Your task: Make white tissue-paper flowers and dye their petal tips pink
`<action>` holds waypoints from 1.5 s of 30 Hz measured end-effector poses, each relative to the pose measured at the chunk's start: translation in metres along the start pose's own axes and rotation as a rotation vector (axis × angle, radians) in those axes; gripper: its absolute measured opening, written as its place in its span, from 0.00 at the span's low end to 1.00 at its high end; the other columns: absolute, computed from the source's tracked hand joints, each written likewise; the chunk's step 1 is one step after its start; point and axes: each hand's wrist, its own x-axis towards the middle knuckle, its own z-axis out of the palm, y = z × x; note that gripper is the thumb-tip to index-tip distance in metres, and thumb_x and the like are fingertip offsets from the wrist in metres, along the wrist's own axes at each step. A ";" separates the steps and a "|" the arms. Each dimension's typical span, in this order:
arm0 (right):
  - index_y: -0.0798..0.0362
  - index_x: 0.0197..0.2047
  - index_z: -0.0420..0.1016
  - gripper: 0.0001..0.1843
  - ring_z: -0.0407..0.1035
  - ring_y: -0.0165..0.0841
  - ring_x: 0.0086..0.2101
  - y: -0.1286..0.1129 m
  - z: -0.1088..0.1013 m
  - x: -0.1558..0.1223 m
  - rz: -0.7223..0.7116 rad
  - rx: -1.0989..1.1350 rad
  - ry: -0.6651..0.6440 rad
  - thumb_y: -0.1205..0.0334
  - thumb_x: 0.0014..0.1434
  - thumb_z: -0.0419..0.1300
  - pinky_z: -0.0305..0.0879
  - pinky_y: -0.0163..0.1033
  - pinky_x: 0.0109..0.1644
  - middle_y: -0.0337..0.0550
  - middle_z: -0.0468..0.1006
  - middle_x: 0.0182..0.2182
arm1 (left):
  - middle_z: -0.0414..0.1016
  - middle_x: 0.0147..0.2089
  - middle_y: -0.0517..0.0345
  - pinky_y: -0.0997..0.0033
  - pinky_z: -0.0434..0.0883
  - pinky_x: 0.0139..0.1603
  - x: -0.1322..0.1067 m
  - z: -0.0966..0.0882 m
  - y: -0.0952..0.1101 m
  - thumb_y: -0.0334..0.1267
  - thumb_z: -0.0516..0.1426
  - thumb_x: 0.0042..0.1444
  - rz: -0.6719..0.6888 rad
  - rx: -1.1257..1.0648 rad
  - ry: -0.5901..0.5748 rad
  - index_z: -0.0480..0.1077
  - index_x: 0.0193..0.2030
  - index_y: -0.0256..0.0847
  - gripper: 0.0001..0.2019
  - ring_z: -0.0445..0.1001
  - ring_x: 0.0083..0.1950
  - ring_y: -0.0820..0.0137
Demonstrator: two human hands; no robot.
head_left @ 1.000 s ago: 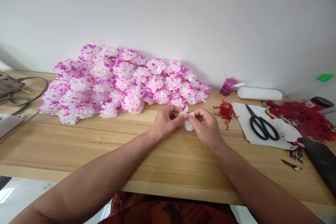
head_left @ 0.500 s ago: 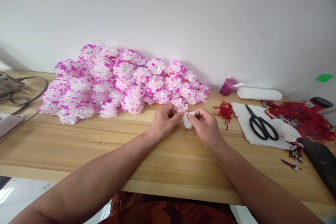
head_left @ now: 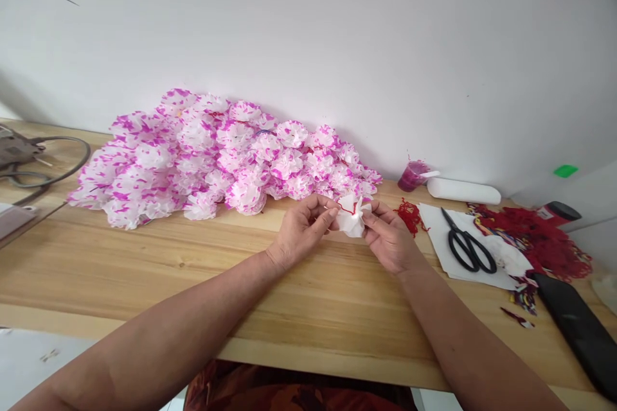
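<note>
Between my two hands, above the middle of the table, is a small piece of white tissue paper [head_left: 351,225], gathered and fanned out. A red strand of yarn [head_left: 343,208] lies across its upper part. My left hand [head_left: 307,226] pinches the left edge of the paper with thumb and forefinger. On the other side, my right hand [head_left: 386,233] grips the right edge in a pinch. Just behind the hands rises a heap of white paper flowers [head_left: 193,160] spotted with magenta, resting against the wall.
To the right lie loose red yarn [head_left: 411,217], black scissors [head_left: 467,244] on white paper sheets [head_left: 436,221], and a large red yarn pile [head_left: 549,241]. A cup of purple liquid [head_left: 411,176] stands by a white roll [head_left: 463,191]. A black case [head_left: 576,327] sits far right; a cable [head_left: 72,173] far left.
The white paper is spread wider and shows more of the red yarn. My right hand has shifted a little to the right. The whole view has tilted slightly.
</note>
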 end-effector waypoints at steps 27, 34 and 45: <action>0.52 0.28 0.72 0.15 0.60 0.27 0.23 -0.001 -0.002 -0.004 0.303 0.000 -0.140 0.57 0.44 0.73 0.57 0.33 0.26 0.33 0.69 0.22 | 0.78 0.36 0.55 0.67 0.68 0.46 0.005 -0.012 0.000 0.37 0.62 0.60 0.493 0.634 -0.256 0.77 0.37 0.41 0.03 0.72 0.41 0.66; 0.53 0.29 0.74 0.13 0.61 0.26 0.22 -0.001 -0.003 -0.003 0.349 0.046 -0.142 0.60 0.44 0.73 0.58 0.31 0.24 0.34 0.70 0.22 | 0.76 0.36 0.55 0.66 0.67 0.47 0.002 -0.011 0.005 0.34 0.58 0.62 0.417 0.662 -0.302 0.72 0.36 0.40 0.04 0.71 0.42 0.66; 0.54 0.34 0.78 0.12 0.70 0.28 0.23 -0.004 -0.008 -0.002 0.330 0.157 -0.237 0.58 0.50 0.72 0.65 0.30 0.23 0.39 0.77 0.25 | 0.69 0.31 0.61 0.73 0.66 0.35 0.006 -0.006 -0.004 0.34 0.58 0.56 0.140 0.116 -0.094 0.63 0.34 0.40 0.06 0.67 0.32 0.73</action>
